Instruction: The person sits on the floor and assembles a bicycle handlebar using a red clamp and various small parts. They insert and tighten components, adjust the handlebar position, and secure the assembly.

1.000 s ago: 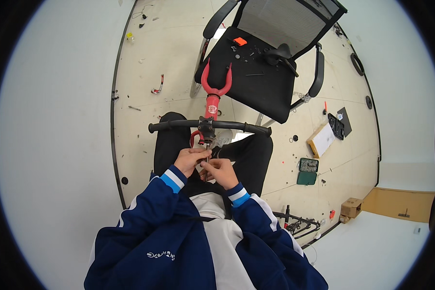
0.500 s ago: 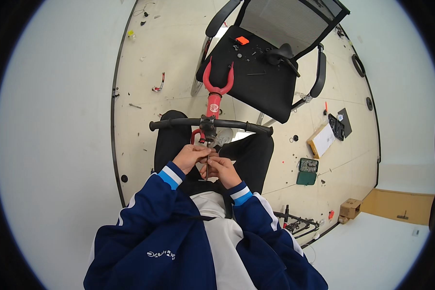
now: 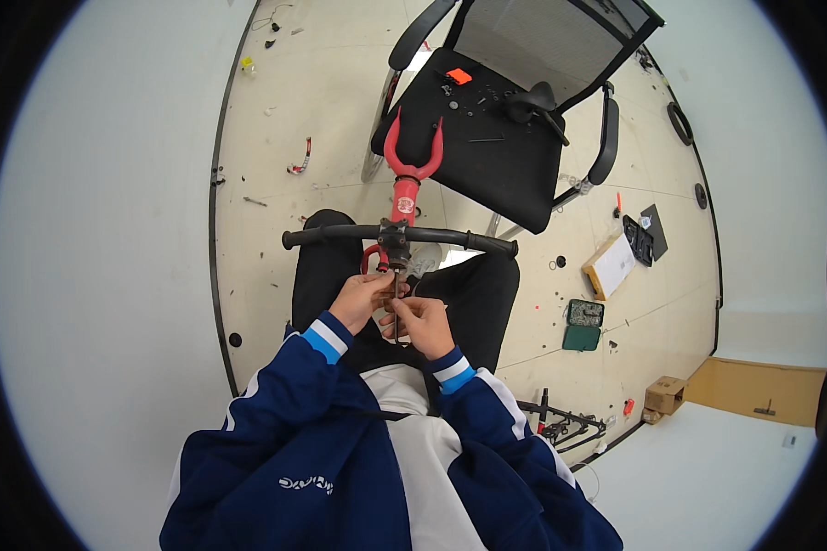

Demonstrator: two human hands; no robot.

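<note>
Across my lap lies a red bike fork and frame front [image 3: 405,197], its two prongs pointing away toward the chair. A black handlebar [image 3: 349,235] is clamped crosswise in the black stem [image 3: 394,242]. At the stem's near end, my left hand [image 3: 363,299] pinches the upper part of a thin L-shaped hex key [image 3: 398,321]. My right hand [image 3: 423,323] grips the key's shaft lower down, between thumb and fingers. The key's bent end points toward me; its far tip is hidden by my fingers at the stem.
A black office chair [image 3: 487,174] stands ahead, holding small parts, an orange piece [image 3: 458,77] and a black bike saddle [image 3: 528,106]. At right lie a green case [image 3: 583,337], a black tool case [image 3: 638,241] and a cardboard box [image 3: 664,395]. A black bike frame [image 3: 570,427] lies lower right.
The hex key has turned slightly, its bent end swinging from left toward right. My right fingers have shifted on the shaft; my left hand stays beside the stem.
</note>
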